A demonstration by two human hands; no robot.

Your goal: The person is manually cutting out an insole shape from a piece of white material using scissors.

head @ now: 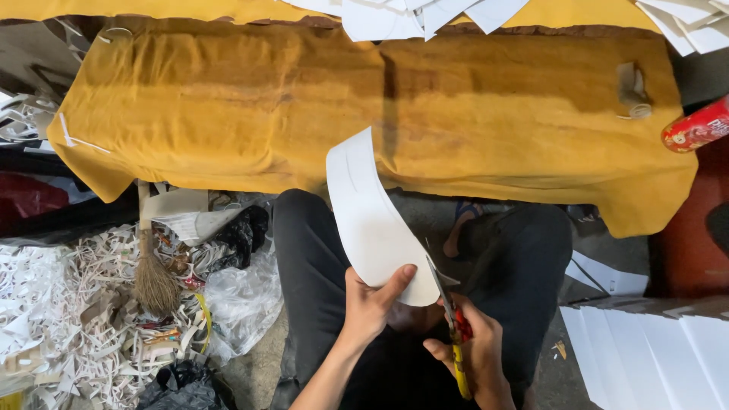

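Seated low in front of a bench draped with a mustard-yellow leather hide [364, 106], knees in dark trousers [311, 258] spread to leave working room between them. Left hand [372, 304] closed in a pinch on the lower end of a curved white card piece [368, 220], thumb across its face and fingers behind, probably to keep the stiff sheet upright and steady against the blades. Right hand [474, 357] wrapped around the red and yellow handles of a pair of scissors [448, 311], blades parted and set at the card's bottom right edge, just beside the left thumb, so the cut falls close to where the sheet is braced. Card held up over the lap rather than flat on the hide, seemingly so trimmings drop to the floor. Left of the legs, a loose heap of white paper offcuts [68, 304] spread on the ground, with a short straw broom [152, 273] lying on it and crumpled clear plastic bags [243, 296] and a black one beside; contents of the bags not readable. To the right, a stack of white card sheets [653, 349] fanned within reach of the cutting hand. More white cut pieces [410, 15] piled at the far edge of the bench, and a red cylindrical can [695, 127] lying on its side at the hide's right end.
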